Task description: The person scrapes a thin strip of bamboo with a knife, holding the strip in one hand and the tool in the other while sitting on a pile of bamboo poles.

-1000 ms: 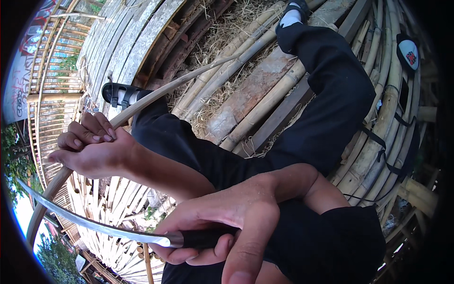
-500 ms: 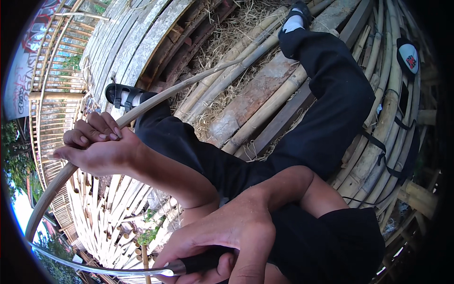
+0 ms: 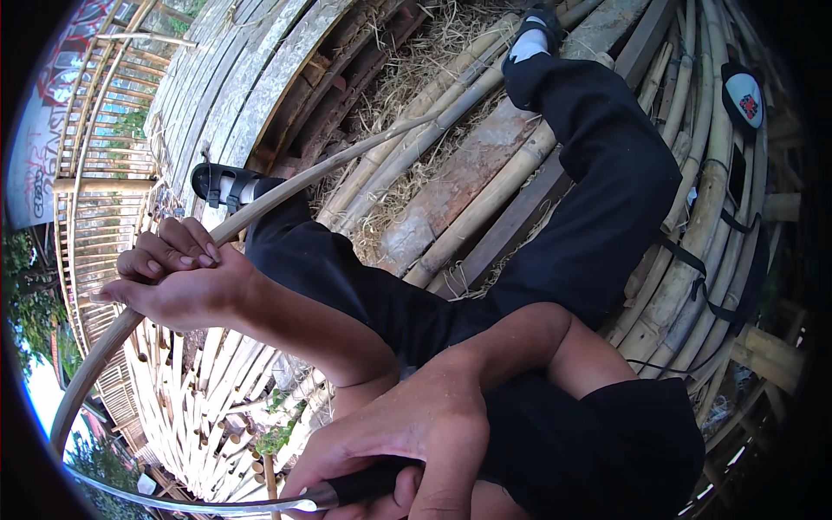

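Note:
My left hand (image 3: 178, 277) is closed round a long, pale wooden stick (image 3: 286, 184), which slants from the lower left rim up between my legs. A knife with a black handle (image 3: 368, 484) is gripped in my right hand (image 3: 407, 433), low in the view and close to my body. Its long, slightly curved blade (image 3: 186, 504) reaches left to the near end of the stick. The blade's tip lies at or beside that end; at the dark rim I cannot tell whether they touch.
My legs (image 3: 598, 165) in black trousers spread either side of bamboo poles (image 3: 511, 199) strewn with shavings (image 3: 407, 78). A plank platform (image 3: 225, 78) stands at far left, a bamboo fence (image 3: 104, 208) beyond it. Cut bamboo (image 3: 208, 407) is heaped lower left. A black strap (image 3: 715, 299) lies right.
The stick's near end and the knife have shifted slightly down, the blade staying close to the stick. Both hands keep their grips.

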The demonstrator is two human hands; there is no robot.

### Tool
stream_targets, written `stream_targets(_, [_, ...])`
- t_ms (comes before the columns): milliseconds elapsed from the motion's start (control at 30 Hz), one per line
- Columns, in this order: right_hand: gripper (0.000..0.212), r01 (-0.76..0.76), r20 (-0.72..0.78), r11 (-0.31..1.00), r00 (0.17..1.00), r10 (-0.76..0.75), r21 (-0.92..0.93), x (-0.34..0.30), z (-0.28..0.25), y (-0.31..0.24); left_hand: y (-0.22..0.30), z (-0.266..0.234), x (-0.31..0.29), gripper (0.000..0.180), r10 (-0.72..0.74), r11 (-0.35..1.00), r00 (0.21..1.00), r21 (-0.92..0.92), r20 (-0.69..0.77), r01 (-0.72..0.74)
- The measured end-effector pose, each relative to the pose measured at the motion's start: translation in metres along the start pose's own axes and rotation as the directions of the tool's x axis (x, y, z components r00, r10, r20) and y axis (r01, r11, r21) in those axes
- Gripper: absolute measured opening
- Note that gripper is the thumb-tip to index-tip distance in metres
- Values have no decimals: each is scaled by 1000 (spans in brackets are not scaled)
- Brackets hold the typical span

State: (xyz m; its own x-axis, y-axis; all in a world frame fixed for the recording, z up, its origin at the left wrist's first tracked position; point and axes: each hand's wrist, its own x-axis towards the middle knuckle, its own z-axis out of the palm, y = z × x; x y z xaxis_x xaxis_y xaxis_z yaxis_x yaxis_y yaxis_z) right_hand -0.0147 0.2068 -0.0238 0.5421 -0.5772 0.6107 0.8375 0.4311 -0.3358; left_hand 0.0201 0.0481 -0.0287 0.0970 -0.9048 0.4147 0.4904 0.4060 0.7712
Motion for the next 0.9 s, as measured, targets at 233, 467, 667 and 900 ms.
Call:
stream_targets(233, [37, 173, -415, 795, 777, -473, -582, -27, -47, 16, 0, -5, 4, 56, 21, 993, 993, -118, 118, -7])
stream_targets(467, [48, -629, -585, 463, -16, -811, -624, -106, -151, 2, -1, -4, 4, 68, 21, 977, 977, -212, 212, 25])
stream_targets(667, [46, -776, -505, 385, -100, -857, -500, -130, -196, 17, -4, -11, 7, 71, 27, 957, 958, -285, 284, 57])
stream_targets(900, [50, -838, -424, 353, -165, -891, -415, -150, -213, 14, -9, -24, 20, 69, 41, 929, 927, -355, 373, 101])
